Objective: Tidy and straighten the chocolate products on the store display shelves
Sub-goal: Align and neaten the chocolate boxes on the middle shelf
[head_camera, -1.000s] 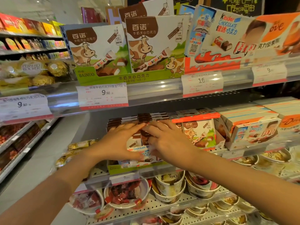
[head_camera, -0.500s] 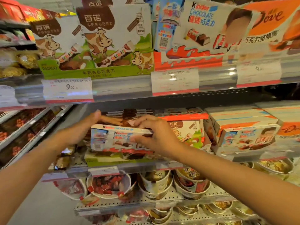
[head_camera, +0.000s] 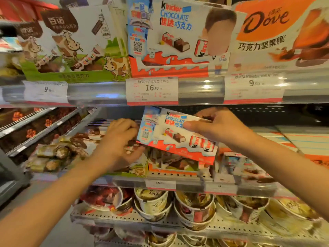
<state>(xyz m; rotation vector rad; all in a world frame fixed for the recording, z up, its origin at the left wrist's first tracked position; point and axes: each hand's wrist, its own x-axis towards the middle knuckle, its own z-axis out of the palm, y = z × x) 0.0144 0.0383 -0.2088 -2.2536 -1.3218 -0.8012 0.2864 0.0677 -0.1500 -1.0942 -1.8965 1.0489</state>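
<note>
Nearest, the left hand (head_camera: pixel 117 139) curls its fingers over the brown-and-white cow-print chocolate packs (head_camera: pixel 92 138) on the middle shelf (head_camera: pixel 192 184), seemingly steadying them, though what it pinches is unclear. Just right of it, the right hand (head_camera: pixel 219 129) grips the flat white, red and blue Kinder chocolate box (head_camera: pixel 170 138), thumb across its front face, fingers behind the top edge. The box hangs tilted, its right end lower, above the shelf's packs. It probably belongs higher; level it before sliding it into the matching red-and-white Kinder display tray (head_camera: pixel 170 68) on the shelf above.

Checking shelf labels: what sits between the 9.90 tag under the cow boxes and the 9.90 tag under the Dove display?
The head view shows the 16.90 price tag under the Kinder display box, with bare shelf rail beside it.
</note>
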